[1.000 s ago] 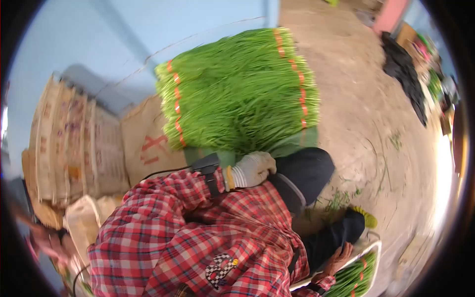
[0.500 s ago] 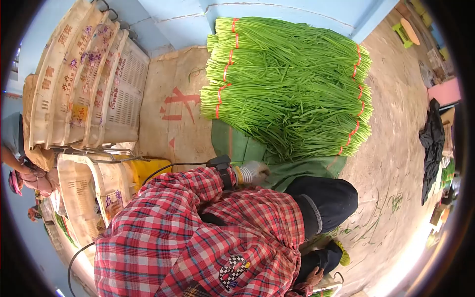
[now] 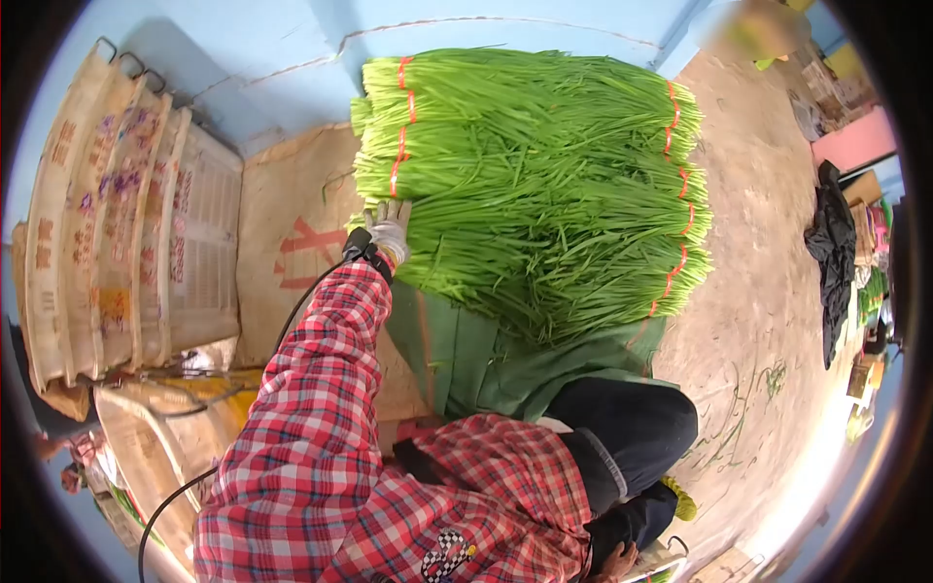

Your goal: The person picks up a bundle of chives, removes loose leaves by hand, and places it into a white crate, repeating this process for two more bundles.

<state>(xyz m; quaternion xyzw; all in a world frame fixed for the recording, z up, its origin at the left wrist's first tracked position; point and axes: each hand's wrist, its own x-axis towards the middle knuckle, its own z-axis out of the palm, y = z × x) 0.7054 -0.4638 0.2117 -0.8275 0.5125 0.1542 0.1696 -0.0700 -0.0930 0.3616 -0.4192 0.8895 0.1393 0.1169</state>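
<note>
Bundles of green stems with long leaves [image 3: 544,185] lie stacked in a wide pile, bound with red bands near their pale ends. My left hand [image 3: 390,231], in a pale glove with a dark strap at the wrist, lies on the lower left edge of the pile, fingers stretched out and slightly apart. Beneath the pile's near edge is a green cloth [image 3: 486,364]. Low in the view, my bare right hand [image 3: 617,561] rests against a dark trouser leg, its fingers partly visible and apart, with nothing seen in them.
Stacked pale plastic crates [image 3: 136,233] stand at the left, with another crate [image 3: 146,428] below them. A blue wall [image 3: 437,24] runs behind the pile. At the right are a black garment [image 3: 831,262] and loose green scraps [image 3: 743,403] on the floor.
My left hand has moved up and left from beside the green cloth onto the pile's left edge, the arm now extended. The view has shifted, and my right hand stays low.
</note>
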